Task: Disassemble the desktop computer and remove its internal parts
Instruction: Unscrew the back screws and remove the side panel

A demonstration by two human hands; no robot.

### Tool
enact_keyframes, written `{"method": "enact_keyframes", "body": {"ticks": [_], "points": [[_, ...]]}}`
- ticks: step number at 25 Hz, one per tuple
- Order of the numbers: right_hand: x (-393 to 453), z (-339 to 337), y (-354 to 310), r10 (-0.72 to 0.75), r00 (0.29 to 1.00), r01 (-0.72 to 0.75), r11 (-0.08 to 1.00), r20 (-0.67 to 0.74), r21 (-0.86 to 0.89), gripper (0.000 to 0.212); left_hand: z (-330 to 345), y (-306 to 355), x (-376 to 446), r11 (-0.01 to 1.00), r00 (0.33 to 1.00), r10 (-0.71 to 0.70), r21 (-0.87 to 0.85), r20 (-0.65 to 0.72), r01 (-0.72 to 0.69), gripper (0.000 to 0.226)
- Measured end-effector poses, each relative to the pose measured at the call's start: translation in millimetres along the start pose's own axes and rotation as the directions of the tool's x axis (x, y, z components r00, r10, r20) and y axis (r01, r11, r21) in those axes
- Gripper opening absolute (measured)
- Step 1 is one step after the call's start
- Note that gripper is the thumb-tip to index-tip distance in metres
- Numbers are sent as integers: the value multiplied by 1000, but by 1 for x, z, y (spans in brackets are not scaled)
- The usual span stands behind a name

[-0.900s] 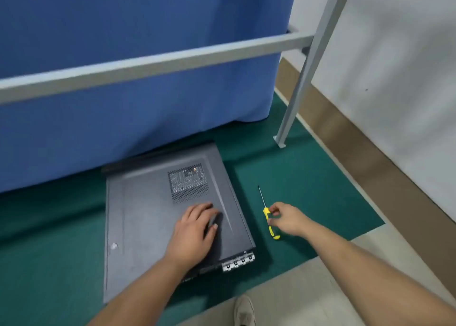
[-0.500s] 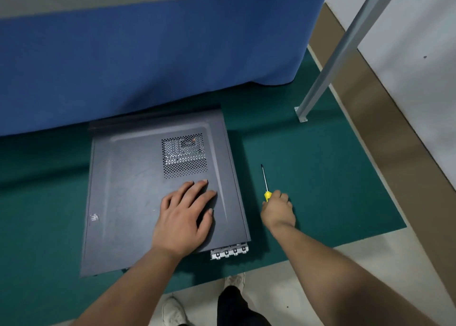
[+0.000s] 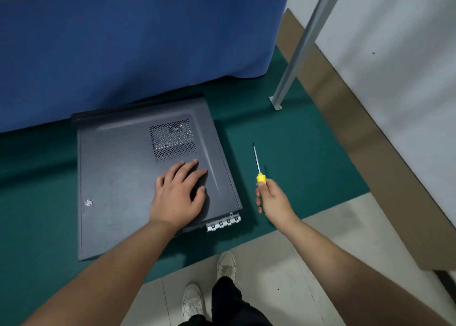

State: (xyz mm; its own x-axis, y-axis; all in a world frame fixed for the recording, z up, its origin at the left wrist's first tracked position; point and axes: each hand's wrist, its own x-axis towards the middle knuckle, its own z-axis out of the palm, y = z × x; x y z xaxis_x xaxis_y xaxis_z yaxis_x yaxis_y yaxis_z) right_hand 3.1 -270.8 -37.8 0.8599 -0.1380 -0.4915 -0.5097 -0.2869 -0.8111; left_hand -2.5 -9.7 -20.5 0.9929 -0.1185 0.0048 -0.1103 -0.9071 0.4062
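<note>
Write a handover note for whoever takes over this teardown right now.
Left hand: flat, fingers spread, resting on the side panel of the computer case.
Right hand: grips the yellow-handled screwdriver, shaft pointing away, beside the case and clear of it.
Case lies on its side on the green mat.
Done: tool in hand.
Left: panel is on; remove it, then take out the internal parts.

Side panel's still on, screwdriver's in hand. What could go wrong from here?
1. The right hand grips the screwdriver low on its handle, so the tip may slip off a screw and scratch the computer case.
2. The left hand only lies flat on the panel; the case could slide on the green mat under turning force.
3. Loose screws could get lost on the mat.
</note>
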Motion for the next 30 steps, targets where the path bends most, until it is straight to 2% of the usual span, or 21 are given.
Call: {"method": "enact_keyframes", "body": {"ticks": [3, 5, 6, 8, 9, 10, 11, 17, 23, 27, 30], "points": [[-60, 7, -3, -13, 999, 5, 976, 34, 218, 23, -10, 5, -3, 958, 998, -41, -282, 56, 55, 37], [-96, 17, 0, -35, 997, 14, 965, 74, 262, 25, -17, 24, -12, 827, 993, -66, -552, 100, 111, 32], [-113, 24, 3, -51, 994, 23, 961, 95, 276, 26, -20, 39, -21, 712, 985, -90, -682, 146, 166, 31], [-143, 40, 11, -92, 987, 51, 957, 131, 284, 27, -22, 66, -42, 363, 948, -141, -876, 287, 319, 30], [-157, 46, 16, -112, 983, 69, 959, 144, 275, 28, -23, 75, -53, 175, 924, -143, -910, 355, 377, 28], [-168, 52, 22, -127, 979, 84, 963, 160, 255, 29, -23, 80, -64, 30, 904, -150, -912, 400, 408, 26], [-176, 56, 27, -133, 975, 91, 970, 178, 226, 30, -23, 82, -74, -38, 890, -169, -905, 423, 423, 24], [-190, 57, 47, -70, 975, 73, 997, 209, -7, 32, -16, 80, -111, -51, 860, -218, -885, 462, 463, 18], [-188, 49, 56, -30, 973, 47, 997, 229, -69, 29, -4, 80, -110, -96, 827, -250, -863, 503, 496, 16], [-188, 39, 68, -28, 970, 56, 992, 240, -110, 17, 14, 85, -106, -126, 754, -296, -806, 587, 578, 16], [-183, 30, 73, 22, 973, 3, 994, 231, -107, 15, 25, 91, -99, -135, 709, -301, -764, 638, 631, 16]]}}
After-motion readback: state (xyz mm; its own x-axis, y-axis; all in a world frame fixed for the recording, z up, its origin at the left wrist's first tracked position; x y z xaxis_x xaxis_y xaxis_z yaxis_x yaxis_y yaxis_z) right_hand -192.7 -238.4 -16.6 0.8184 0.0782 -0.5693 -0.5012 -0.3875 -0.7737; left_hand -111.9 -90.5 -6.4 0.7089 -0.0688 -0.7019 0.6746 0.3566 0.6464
